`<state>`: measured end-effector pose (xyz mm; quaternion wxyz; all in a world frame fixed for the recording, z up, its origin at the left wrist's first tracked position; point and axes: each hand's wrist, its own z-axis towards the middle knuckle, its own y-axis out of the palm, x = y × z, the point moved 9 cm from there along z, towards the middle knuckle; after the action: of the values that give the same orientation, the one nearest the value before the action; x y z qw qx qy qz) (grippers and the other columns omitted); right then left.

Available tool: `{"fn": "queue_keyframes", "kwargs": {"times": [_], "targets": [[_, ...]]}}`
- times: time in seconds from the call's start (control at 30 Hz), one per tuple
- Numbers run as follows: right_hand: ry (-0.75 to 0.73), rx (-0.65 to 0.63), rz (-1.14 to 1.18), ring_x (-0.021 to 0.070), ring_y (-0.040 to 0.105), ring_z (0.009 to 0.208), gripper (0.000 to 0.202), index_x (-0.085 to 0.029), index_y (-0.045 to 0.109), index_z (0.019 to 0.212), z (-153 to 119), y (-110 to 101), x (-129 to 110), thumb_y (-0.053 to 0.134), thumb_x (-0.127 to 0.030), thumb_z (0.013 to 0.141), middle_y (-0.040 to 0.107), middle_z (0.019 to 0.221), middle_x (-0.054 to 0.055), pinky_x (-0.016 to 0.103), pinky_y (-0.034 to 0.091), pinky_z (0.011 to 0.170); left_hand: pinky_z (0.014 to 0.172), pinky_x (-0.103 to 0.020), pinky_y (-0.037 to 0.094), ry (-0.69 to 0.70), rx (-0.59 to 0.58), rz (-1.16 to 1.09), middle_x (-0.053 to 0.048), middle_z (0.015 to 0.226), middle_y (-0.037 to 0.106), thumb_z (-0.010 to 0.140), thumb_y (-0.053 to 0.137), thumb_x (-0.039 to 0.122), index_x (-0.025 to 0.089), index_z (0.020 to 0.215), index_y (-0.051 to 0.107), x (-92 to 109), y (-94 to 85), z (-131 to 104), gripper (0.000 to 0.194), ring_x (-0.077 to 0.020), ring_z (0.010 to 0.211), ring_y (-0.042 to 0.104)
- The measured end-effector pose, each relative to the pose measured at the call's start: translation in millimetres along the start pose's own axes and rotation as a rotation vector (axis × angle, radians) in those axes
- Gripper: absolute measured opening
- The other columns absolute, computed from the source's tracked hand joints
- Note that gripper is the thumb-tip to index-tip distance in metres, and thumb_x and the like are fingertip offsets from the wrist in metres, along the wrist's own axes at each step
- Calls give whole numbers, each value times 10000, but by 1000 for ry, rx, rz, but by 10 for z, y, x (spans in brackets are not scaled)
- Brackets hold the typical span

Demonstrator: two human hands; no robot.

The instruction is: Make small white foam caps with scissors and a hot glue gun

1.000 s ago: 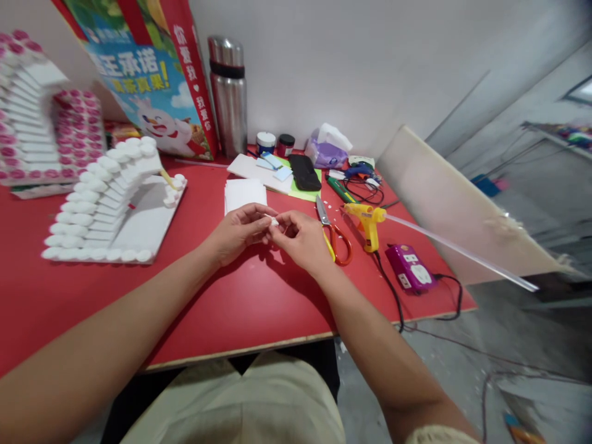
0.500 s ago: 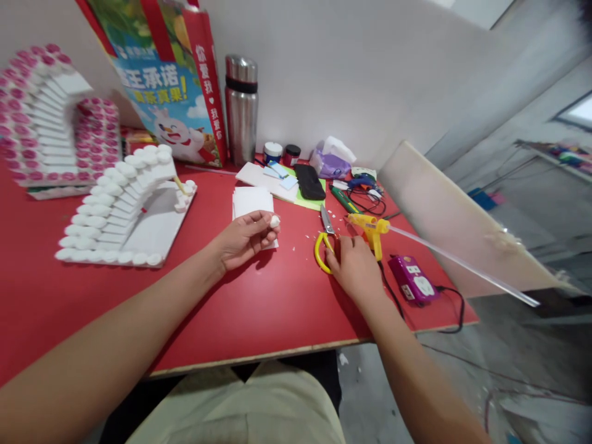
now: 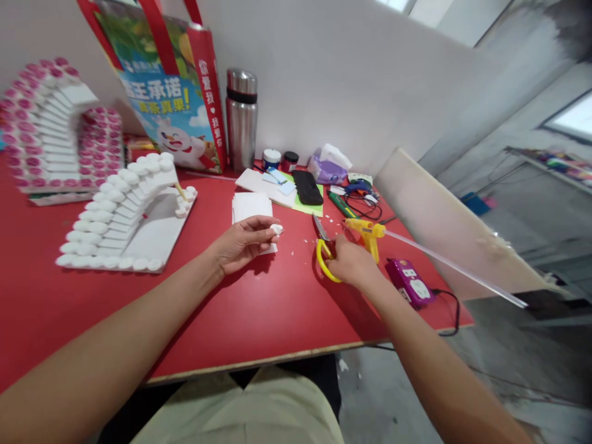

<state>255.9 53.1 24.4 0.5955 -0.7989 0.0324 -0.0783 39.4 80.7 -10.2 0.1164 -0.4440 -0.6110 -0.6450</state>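
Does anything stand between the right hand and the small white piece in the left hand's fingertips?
Only the yellow-looped metal scissors, whose handles the right hand covers in part. Past them, just flat red tabletop with tiny white scraps; nothing visible blocks the small white piece.

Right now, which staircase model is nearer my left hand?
The white-edged model, closer to your left hand; the pink-studded model stands farther back and left.
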Motion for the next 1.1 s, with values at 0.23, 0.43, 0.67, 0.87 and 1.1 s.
{"fn": "queue_keyframes", "kwargs": {"times": [0.23,0.43,0.67,0.87,1.1], "targets": [[-175,186,309,305,720,928,550,-147,464,1389,-93,73,142,617,-239,868,735,1045,144,363,507,781,706,-200,613,-25,66,-10,-73,874,767,683,841,21,120,894,771,-15,-44,-13,243,-136,758,740],[-319,307,809,207,635,775,522,-221,482,1242,-404,-37,138,700,-485,847,651,903,24,337,524,741,726,-221,621,-26,90,-26,-81,869,772,737,813,48,124,877,757,-26,-51,-19,169,-154,786,752],[-398,316,637,248,664,947,589,-196,516,1235,-663,-174,-245,774,-493,796,670,1124,107,372,520,840,766,-229,619,-42,90,-17,-86,880,772,719,833,50,108,910,747,-43,-56,-23,217,-154,798,755],[-475,360,531,281,672,1040,614,-189,521,1271,-671,-98,-416,776,-484,797,674,1187,141,404,523,882,835,-241,591,13,67,15,-58,859,756,683,859,69,103,866,744,-2,0,-26,220,-134,805,727],[-482,342,531,275,676,1039,552,-200,524,1234,-648,-92,-468,765,-474,820,671,1198,129,395,522,870,834,-256,577,46,52,60,-53,877,759,610,912,126,104,858,748,31,29,-43,298,-147,832,723]]}}
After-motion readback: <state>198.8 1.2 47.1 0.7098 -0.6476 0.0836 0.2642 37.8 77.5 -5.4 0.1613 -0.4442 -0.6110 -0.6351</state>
